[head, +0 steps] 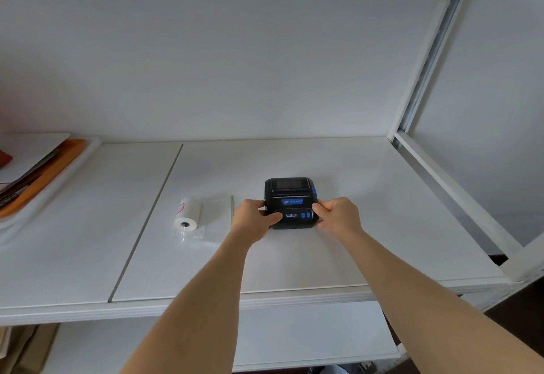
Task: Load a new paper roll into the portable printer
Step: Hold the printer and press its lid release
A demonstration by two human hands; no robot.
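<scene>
A small black portable printer [290, 197] with blue buttons and a lit display sits on the white shelf [323, 256], its lid closed. My left hand [253, 219] grips its left front corner, thumb on the front panel. My right hand [338, 214] holds the right front corner. A white paper roll [188, 214] lies on its side to the left of the printer, inside a clear plastic bag [212, 220], apart from both hands.
A white tray with an orange board and dark flat items [38, 173] sits at the far left. A white metal frame post [435, 49] and rail [453, 191] border the shelf on the right. A seam [147, 220] splits the shelf panels.
</scene>
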